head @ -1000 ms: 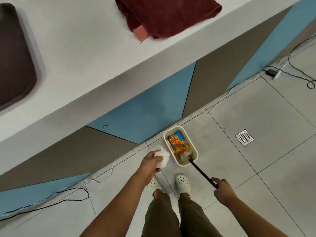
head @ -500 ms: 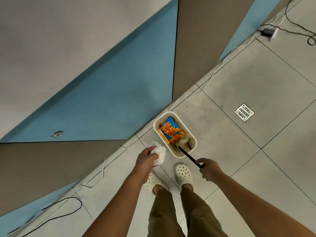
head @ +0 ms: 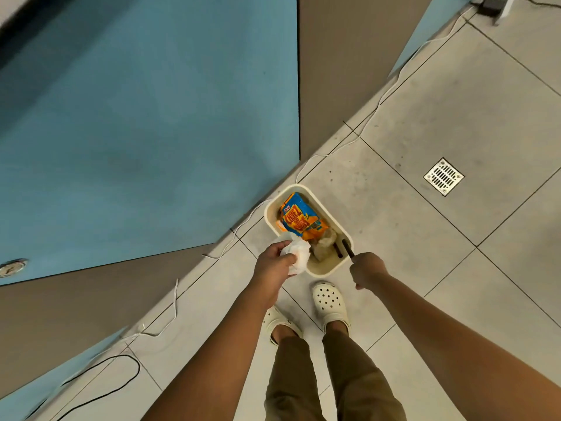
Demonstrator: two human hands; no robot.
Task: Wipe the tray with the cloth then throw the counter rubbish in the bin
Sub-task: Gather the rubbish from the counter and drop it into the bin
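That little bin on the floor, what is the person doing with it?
The person is standing over the cream bin and throwing rubbish in. The left hand grips a crumpled white tissue right over the bin's rim, not yet dropped. The right hand holds a thin dark stick whose end pokes into the bin. An orange and blue snack packet already lies inside.
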